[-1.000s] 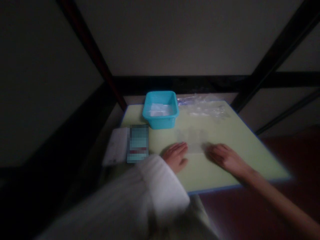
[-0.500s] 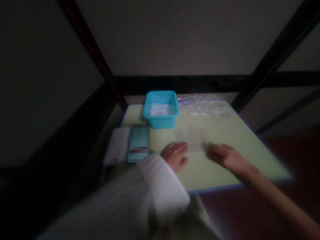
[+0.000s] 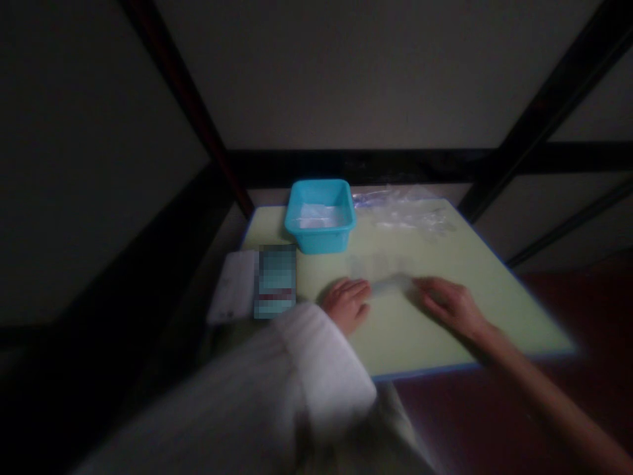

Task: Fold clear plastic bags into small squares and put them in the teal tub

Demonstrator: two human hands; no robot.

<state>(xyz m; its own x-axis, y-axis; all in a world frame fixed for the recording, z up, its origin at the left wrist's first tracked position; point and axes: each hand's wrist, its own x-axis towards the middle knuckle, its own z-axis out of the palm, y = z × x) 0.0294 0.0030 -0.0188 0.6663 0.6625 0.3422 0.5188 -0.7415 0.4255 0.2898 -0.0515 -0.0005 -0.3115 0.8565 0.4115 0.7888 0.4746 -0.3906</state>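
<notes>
A clear plastic sheet (image 3: pixel 390 284) lies blurred between my two hands on the pale green table top (image 3: pixel 445 264). My left hand (image 3: pixel 346 305), in a thick white sleeve, rests palm down with its fingers flat at the sheet's left end. My right hand (image 3: pixel 448 305), on a bare forearm, reaches in from the right, and its fingers close on the sheet's right end. The sheet looks like a narrow, raised band. The light is dim and fine detail is lost.
A teal plastic tub (image 3: pixel 320 216) with something white inside stands at the back of the table. Crumpled clear plastic bags (image 3: pixel 410 211) lie to its right. A white paper and a blurred-out card (image 3: pixel 257 284) sit at the left edge. Dark frame bars surround the table.
The sheet lay flat and wider before; now it shows as a narrower band. My right hand's fingers have moved a little toward it and closed on its end. My left hand has barely moved.
</notes>
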